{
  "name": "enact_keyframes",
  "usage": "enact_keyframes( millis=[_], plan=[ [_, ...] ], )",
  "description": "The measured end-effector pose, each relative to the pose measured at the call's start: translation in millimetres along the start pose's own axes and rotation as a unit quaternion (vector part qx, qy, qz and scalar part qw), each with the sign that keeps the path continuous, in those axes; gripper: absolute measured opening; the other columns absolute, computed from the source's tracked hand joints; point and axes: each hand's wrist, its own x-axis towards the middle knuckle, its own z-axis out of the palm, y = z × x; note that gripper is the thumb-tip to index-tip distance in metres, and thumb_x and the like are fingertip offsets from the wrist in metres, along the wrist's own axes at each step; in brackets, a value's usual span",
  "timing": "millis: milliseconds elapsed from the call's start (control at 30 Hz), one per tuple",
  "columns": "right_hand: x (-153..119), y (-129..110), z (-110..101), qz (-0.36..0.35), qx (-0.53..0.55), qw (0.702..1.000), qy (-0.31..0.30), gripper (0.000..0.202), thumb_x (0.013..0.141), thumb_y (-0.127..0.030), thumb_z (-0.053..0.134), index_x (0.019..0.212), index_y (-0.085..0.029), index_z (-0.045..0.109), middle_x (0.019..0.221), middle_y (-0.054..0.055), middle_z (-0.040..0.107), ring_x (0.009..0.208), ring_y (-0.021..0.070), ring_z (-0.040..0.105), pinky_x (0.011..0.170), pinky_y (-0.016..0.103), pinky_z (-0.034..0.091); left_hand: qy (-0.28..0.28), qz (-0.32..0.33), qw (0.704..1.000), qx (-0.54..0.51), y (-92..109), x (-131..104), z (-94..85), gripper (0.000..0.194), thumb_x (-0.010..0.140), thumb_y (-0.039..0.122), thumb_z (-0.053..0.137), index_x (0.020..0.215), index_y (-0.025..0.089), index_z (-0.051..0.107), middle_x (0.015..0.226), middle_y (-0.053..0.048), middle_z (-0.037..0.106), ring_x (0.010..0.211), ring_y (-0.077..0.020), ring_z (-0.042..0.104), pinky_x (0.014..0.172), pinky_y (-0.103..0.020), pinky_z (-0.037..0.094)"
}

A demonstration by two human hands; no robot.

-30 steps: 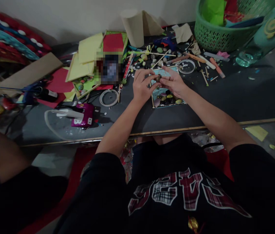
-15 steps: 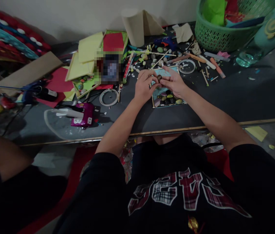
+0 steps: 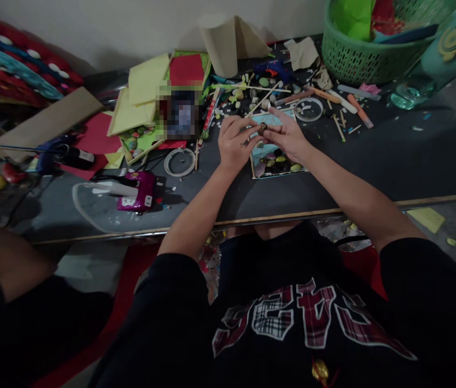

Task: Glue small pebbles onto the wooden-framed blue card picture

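Between the fingertips of both hands is a small dark brown stone [image 3: 262, 129]. My left hand [image 3: 236, 141] pinches it from the left, and my right hand [image 3: 286, 134] grips it from the right. Beneath the hands lies a light blue panel [image 3: 259, 154] with a thin stick frame. Several pebbles, black, yellow-green and greyish purple, line its near edge, among them a greyish purple pebble [image 3: 259, 169]. My right hand and forearm hide part of the panel.
Pebbles, sticks and markers [image 3: 360, 111] litter the table [image 3: 397, 156] behind. A green basket [image 3: 363, 62] and a bottle [image 3: 433, 70] stand back right. Tape rolls [image 3: 180, 162], a purple pack [image 3: 142, 189] and framed yellow paper [image 3: 131, 116] lie left. Another person's arm [image 3: 5, 258] is far left.
My left hand has shifted slightly left and its fingers have spread a little around the stone. The stone has moved slightly left. My right hand keeps its grip.
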Motion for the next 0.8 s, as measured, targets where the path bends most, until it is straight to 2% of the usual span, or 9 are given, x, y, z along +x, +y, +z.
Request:
enact_keyframes(
  millis=[133,300,400,533,700,800],
  plan=[
    [4,4,-5,-0.02,-0.053,0.998,-0.005,0.103,0.076,-0.06,0.076,0.154,-0.021,0.021,0.113,0.008,0.072,0.103,0.0224,0.071,0.1,0.047,0.057,-0.002,0.019,1.0,-0.008,-4,3,0.4,0.046,0.09,0.068,0.049,0.103,0.03,0.071,0.112,-0.007,0.073,0.116,-0.0295,0.062,0.106,-0.054,0.046],
    [5,3,-13,-0.062,-0.157,0.985,-0.025,0.096,0.083,-0.048,0.072,0.157,-0.022,0.017,0.105,0.008,0.075,0.099,0.0226,0.073,0.1,0.049,0.055,-0.032,0.009,0.999,-0.022,-9,8,0.6,0.044,0.093,0.065,0.045,0.094,0.029,0.07,0.111,-0.007,0.073,0.116,-0.0282,0.061,0.107,-0.054,0.045],
    [4,2,-13,-0.068,-0.172,0.982,-0.032,0.092,0.086,-0.04,0.069,0.158,-0.02,0.015,0.102,0.007,0.076,0.095,0.021,0.073,0.1,0.048,0.055,-0.039,0.001,0.999,-0.019,-8,7,0.2,0.042,0.093,0.064,0.047,0.093,0.028,0.068,0.111,-0.007,0.072,0.117,-0.0286,0.06,0.109,-0.054,0.043],
    [3,2,-12,-0.059,-0.198,0.978,-0.019,0.087,0.088,-0.035,0.067,0.158,-0.025,0.016,0.108,0.005,0.076,0.095,0.0191,0.073,0.1,0.046,0.056,-0.041,0.007,0.999,-0.008,-5,5,0.7,0.037,0.094,0.059,0.048,0.091,0.027,0.066,0.111,-0.007,0.07,0.119,-0.0278,0.059,0.11,-0.053,0.042],
    [-7,-11,-9,-0.093,-0.309,0.946,-0.013,0.088,0.084,-0.028,0.068,0.159,-0.02,0.022,0.106,0.007,0.077,0.102,0.0259,0.072,0.105,0.054,0.051,-0.048,0.012,0.999,-0.01,-3,3,2.9,0.034,0.091,0.057,0.054,0.083,0.025,0.064,0.114,-0.009,0.068,0.121,-0.0296,0.056,0.11,-0.053,0.041],
    [-14,-22,-5,-0.108,-0.35,0.93,-0.013,0.087,0.086,-0.025,0.063,0.16,-0.02,0.017,0.106,0.006,0.077,0.107,0.0262,0.071,0.109,0.055,0.047,-0.044,-0.005,0.999,-0.007,0,3,2.0,0.032,0.091,0.054,0.055,0.083,0.024,0.063,0.117,-0.009,0.066,0.122,-0.0303,0.055,0.109,-0.053,0.042]
  ],
)
